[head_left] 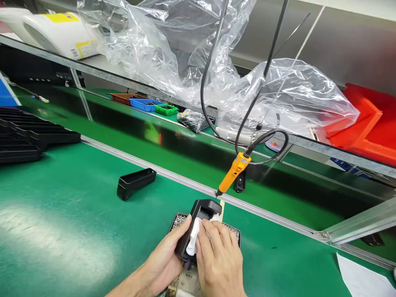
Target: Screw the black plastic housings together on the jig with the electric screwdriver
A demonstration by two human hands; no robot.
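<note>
My left hand [165, 258] grips a black plastic housing [201, 206] from its left side, thumb along the edge. Pressed against the housing's inside is a white cloth or tissue [193, 237], under the bent fingers of my right hand [218, 255]. Beneath the housing sits a tray of small metal screws [235, 229], mostly covered. An orange electric screwdriver [234, 173] hangs by its cable just beyond the housing. To the left, a black trough-shaped part [136, 183] lies on the green mat.
Black trays or housings [31, 136] are piled at the far left. A metal shelf [148, 88] crosses above, bearing clear plastic bags [173, 53] and a red bin [365, 128]. Small blue [145, 105] and green [166, 109] bins stand behind. White paper [361, 276] lies at right.
</note>
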